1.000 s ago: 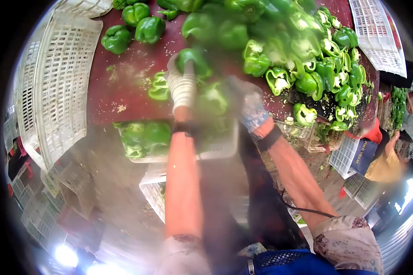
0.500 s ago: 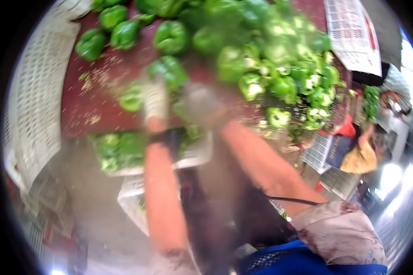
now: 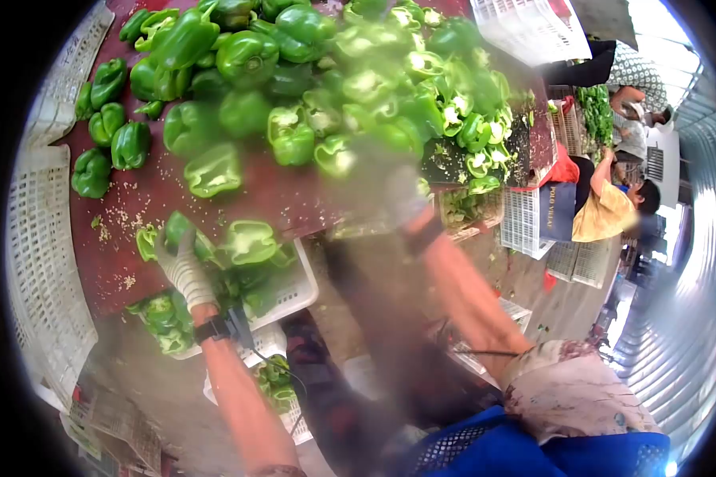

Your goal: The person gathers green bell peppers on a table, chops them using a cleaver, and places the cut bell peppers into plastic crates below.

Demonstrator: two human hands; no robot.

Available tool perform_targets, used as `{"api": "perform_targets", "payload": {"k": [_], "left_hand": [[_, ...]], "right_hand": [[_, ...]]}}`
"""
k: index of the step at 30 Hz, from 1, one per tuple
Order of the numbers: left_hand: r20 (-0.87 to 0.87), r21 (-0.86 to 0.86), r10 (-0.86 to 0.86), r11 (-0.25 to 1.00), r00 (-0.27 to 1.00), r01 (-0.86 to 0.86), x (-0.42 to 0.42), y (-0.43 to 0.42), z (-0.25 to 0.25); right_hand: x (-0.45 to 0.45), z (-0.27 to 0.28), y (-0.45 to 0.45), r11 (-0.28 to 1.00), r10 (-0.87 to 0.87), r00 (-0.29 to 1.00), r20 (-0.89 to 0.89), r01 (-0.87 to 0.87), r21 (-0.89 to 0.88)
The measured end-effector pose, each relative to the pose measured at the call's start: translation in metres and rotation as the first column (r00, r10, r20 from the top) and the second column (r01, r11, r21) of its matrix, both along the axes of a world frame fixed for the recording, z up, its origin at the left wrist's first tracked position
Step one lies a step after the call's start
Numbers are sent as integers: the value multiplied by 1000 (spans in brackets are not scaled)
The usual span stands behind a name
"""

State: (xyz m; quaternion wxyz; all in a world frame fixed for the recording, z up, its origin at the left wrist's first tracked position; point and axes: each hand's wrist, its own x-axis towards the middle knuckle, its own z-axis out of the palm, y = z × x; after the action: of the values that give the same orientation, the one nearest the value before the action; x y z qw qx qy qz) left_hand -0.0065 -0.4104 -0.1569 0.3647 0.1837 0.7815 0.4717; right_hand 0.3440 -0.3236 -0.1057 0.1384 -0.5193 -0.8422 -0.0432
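My left hand [image 3: 181, 269], in a pale ribbed glove, closes around a green bell pepper [image 3: 186, 232] at the front edge of the dark red table. Just right of it, a cut pepper half [image 3: 250, 242] with its pale inside showing is over the white basket [image 3: 301, 288]. My right hand [image 3: 398, 195], also gloved, is blurred near the table's front edge, by the cut peppers [image 3: 338, 156]. Its fingers are smeared, so whether they hold anything is hidden. Another pepper half [image 3: 213, 171] lies cut side up on the table.
Whole green peppers [image 3: 247, 57] heap at the back of the red table [image 3: 103, 274], with cut pieces [image 3: 485, 131] on the right. White crates [image 3: 44, 270] stand along the left. A second basket [image 3: 274, 346] is below. Two people [image 3: 608, 211] sit or bend at the right.
My hands have moved apart, the left one leftwards to the table's front edge, the right one rightwards. The view has shifted, showing more of the heap and the basket.
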Motion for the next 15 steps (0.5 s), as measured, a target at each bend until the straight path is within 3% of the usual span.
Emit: {"api": "perform_targets", "payload": {"k": [2,4,5,6,9,11,12,15], "left_hand": [[-130,-68,-115,992,985,106,5,1,5],[-185,-164,-216,969,959,186,5,0,2],[-265,-154,-193,976,945,156,12,0,-5],[-133,-103,-180,981,975,167,15,5,-5],[53,-2,-175,985,983,175,29,11,9],[-10,-4,-262,965,965,262,18,8,-4],[-2,-11,-239,971,971,239,19,7,-3],[-43,-14,-209,978,977,209,18,-6,0]], "right_hand": [[49,11,30,993,-50,957,286,18,115],[54,29,49,983,-173,957,233,181,-16],[68,1,56,974,-224,950,219,227,9],[83,-26,62,962,-273,940,202,273,33],[97,-47,53,985,-116,992,49,121,-125],[70,-17,38,954,-111,991,72,127,-273],[67,-31,38,944,-111,992,66,126,-306],[28,-33,15,963,-15,1000,22,21,-269]]}}
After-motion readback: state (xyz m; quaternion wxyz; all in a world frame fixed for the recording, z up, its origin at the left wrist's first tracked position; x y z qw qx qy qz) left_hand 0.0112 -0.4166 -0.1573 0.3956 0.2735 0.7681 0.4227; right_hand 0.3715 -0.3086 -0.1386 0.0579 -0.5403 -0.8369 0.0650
